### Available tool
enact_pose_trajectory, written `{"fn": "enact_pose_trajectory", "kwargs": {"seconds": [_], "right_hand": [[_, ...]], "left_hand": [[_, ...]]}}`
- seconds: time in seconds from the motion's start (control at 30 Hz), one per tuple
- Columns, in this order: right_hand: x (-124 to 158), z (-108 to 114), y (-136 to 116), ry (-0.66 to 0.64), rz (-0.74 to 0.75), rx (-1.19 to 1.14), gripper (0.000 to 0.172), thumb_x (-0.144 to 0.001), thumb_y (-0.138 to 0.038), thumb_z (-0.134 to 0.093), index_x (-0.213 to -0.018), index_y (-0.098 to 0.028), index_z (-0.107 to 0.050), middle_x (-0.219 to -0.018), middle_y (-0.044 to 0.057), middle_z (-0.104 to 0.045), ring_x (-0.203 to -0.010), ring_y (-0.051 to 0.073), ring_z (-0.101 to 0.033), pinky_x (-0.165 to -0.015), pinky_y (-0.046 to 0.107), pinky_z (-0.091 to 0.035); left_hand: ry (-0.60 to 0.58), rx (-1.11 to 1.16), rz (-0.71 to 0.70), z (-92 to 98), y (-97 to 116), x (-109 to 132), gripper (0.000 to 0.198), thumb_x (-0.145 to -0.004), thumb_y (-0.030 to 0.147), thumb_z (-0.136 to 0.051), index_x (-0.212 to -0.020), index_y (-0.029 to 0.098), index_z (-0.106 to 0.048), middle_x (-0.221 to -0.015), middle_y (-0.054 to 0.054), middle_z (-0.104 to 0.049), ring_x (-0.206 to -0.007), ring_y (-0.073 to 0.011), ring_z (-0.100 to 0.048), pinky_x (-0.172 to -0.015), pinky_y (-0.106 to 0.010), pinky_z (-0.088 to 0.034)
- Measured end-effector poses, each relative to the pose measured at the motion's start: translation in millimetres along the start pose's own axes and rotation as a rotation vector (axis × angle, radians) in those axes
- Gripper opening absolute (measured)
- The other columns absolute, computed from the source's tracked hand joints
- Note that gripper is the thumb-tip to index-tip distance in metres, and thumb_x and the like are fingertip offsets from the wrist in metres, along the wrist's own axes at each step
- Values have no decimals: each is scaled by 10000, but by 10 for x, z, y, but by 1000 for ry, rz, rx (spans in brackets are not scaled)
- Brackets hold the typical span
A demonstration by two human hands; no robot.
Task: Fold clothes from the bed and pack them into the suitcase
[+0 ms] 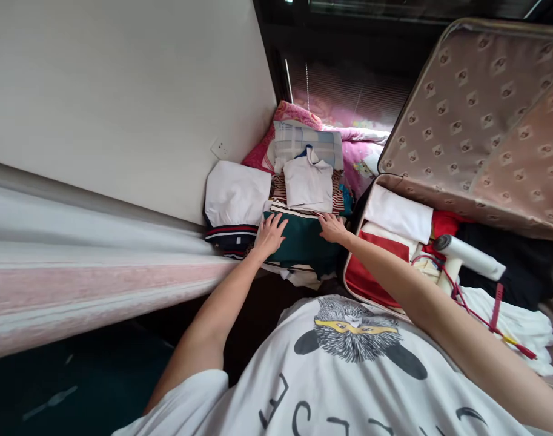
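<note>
A folded dark green garment lies in front of me. My left hand rests on its left side with the fingers spread. At its upper right edge is my right hand, fingers stretched out and touching the cloth. Just beyond the hands sits a folded white shirt with a blue collar, on top of brown striped cloth. To the left lies a folded white and navy garment with a red and white striped band.
An open suitcase at the right holds folded clothes and a white hair dryer with a red cord. Behind the clothes are a blue checked cloth and pink bedding. A white wall and a pale curtain border the left.
</note>
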State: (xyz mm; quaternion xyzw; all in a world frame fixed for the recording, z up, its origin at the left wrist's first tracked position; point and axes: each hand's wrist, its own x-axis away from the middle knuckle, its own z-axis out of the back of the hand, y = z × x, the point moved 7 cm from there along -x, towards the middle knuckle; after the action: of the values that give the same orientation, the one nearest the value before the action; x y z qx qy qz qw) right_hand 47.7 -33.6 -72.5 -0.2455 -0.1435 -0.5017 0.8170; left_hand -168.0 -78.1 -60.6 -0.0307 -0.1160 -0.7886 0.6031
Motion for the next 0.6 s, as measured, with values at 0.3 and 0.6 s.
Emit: {"fn": "enact_pose_trajectory", "kwargs": {"seconds": [0.3, 0.6], "right_hand": [[-285, -149, 107, -84, -81, -55, 600, -754, -320, -857, -1289, -150, -644, -1473, 234, -531, -1410, 423, -417, -1131, 613, -358], [-93, -261, 151, -110, -231, -420, 534, -680, -204, -885, -1174, -118, -701, -1121, 142, -755, -1017, 284, -729, -831, 302, -582]], "left_hand": [[-148, -134, -14, 7, -36, -362, 981, -701, 219, -910, -1563, 168, -444, -1559, -272, -426, -1424, -460, -401, -1151, -600, -333], [-258, 40, -110, -94, -54, -325, 489, -792, 157, -767, -1269, 154, -660, -1257, -159, -694, -1235, -344, -610, -1112, -484, -408]]}}
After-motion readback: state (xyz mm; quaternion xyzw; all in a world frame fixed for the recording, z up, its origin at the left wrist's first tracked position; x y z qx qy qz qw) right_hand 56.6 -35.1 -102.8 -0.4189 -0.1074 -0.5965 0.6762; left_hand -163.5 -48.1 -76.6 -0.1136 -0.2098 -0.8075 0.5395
